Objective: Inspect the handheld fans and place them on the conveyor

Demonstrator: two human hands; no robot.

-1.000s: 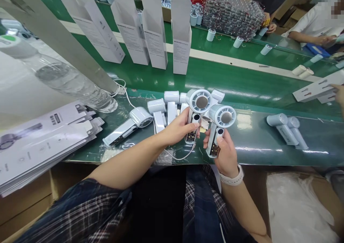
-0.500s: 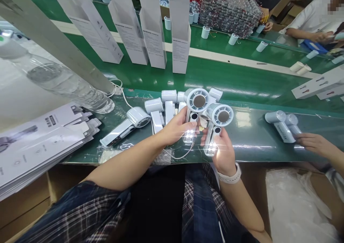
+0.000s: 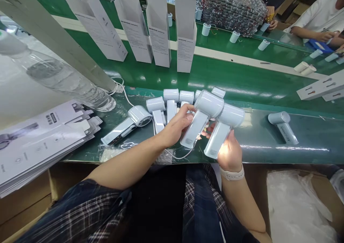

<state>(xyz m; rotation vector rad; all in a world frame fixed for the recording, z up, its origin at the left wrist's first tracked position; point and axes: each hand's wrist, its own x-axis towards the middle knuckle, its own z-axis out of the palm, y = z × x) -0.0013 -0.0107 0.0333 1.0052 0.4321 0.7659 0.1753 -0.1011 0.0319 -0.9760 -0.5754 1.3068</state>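
My left hand (image 3: 178, 126) is closed around a pale blue handheld fan (image 3: 197, 123), gripping it from the left side. In my right hand (image 3: 229, 151) is a second handheld fan (image 3: 221, 133), held from the right. Both fans tilt side by side above the table's front, heads up and smooth sides toward me; the heads touch or overlap in view. Behind and left of them, several more fans (image 3: 157, 108) lie on the table, partly hidden. One larger fan (image 3: 126, 124) lies apart at the left, its handle toward me. A thin white cable (image 3: 184, 158) curves below the held fans.
White upright boxes (image 3: 185, 55) stand along the green conveyor (image 3: 215, 67). Flat printed cartons (image 3: 40, 139) are stacked at left, near a water bottle (image 3: 61, 76). One fan (image 3: 283, 128) lies at right. Co-workers' hands (image 3: 271, 22) show across the line.
Both held fans have turned over, from round grille ends and lit handles to smooth sides. At right, another person's hand has left, and one of two fans there is gone.
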